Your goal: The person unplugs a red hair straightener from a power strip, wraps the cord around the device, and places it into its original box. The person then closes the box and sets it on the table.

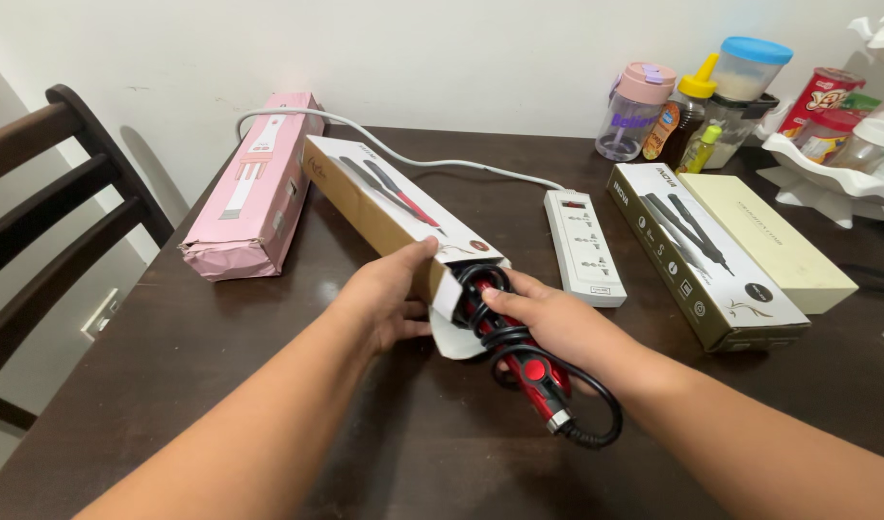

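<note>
Gripping the long tan cardboard box (394,207) mid-desk, the left hand (389,303) steadies it while the right hand (548,323) clasps the half-out red-and-black corded hair straightener (528,366).

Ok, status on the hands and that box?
Left hand steadies open box. Right hand grips red hair straightener, cord wrapped, half out. Power strip beside, apart.

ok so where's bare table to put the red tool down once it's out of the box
Bare wood lies along the near edge of the table, below both hands, and between the pink box and the left hand. The far right corner by the jars and the white tray is crowded.
</note>
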